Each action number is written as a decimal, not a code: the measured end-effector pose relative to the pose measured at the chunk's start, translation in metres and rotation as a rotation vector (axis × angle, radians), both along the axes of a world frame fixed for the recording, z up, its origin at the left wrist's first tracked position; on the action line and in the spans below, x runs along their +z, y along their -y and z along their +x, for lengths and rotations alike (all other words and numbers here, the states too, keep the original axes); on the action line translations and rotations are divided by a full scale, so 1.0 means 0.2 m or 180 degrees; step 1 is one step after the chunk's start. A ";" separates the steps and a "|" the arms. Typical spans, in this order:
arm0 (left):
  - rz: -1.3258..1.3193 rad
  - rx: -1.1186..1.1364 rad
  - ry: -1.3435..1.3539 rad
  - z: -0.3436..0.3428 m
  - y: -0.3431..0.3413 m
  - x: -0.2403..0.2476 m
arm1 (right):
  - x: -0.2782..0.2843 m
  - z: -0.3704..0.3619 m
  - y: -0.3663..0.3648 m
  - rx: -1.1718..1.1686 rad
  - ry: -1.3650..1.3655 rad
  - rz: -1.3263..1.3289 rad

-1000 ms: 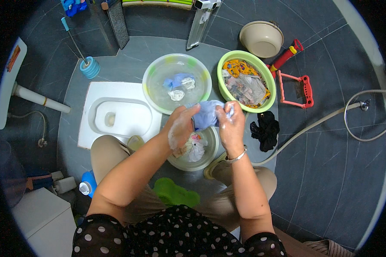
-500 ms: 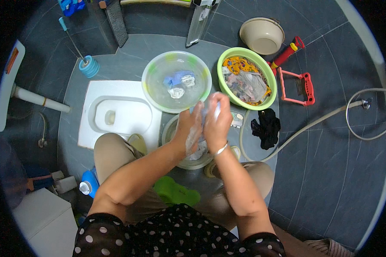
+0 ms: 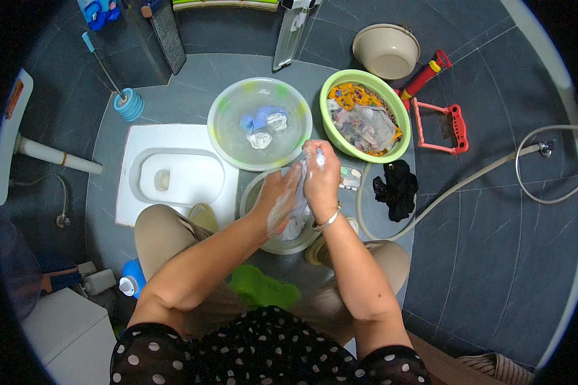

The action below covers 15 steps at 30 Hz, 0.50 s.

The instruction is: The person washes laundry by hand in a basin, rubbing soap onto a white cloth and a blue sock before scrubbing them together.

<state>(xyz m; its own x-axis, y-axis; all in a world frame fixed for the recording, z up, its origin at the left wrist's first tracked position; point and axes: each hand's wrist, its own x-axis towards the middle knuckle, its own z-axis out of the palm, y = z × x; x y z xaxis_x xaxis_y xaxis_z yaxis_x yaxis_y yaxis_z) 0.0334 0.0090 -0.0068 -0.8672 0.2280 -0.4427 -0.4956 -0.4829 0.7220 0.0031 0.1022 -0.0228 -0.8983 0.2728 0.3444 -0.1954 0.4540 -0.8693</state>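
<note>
Both hands are soapy and pressed together above a basin [image 3: 288, 248] set between my feet. A wet pale lavender cloth [image 3: 300, 199] hangs between them, its lower part reaching down into the basin. My right hand [image 3: 322, 176] is closed around the upper part of the cloth, foam on its fingers. My left hand [image 3: 280, 197] lies against the cloth from the other side; its fingertips are partly hidden, but it grips the cloth too. Just beyond, a translucent basin [image 3: 221, 109] holds water with blue and white fabric pieces [image 3: 261, 140].
A green tub [image 3: 327, 80] of laundry stands at the far right, a beige basin [image 3: 386, 51] behind it. Black cloth [image 3: 398, 189] and a hose [image 3: 443, 200] lie at right. A squat toilet [image 3: 125, 173] is at left, a blue bottle [image 3: 131, 277] near my left knee.
My right hand has closed more tightly round the cloth and tilted. My left hand has shifted slightly left and nearer to me, and more cloth shows between the hands.
</note>
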 end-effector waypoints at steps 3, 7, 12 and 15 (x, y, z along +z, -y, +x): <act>-0.0295 0.0010 -0.0031 -0.02 0.03 0.05 | 0.01 0.00 -0.07 -0.0020 0.0585 -0.0803; -0.0561 -0.0182 0.0055 -0.06 0.08 -0.20 | 0.01 0.00 -0.10 -0.0287 0.0249 -0.0410; 0.0491 -0.0180 0.0302 -0.07 0.05 -0.12 | -0.02 0.22 0.11 0.0368 -0.0267 0.0288; 0.0695 -0.0177 0.0903 -0.08 0.11 -0.12 | 0.09 0.30 0.20 0.0606 -0.0231 0.0214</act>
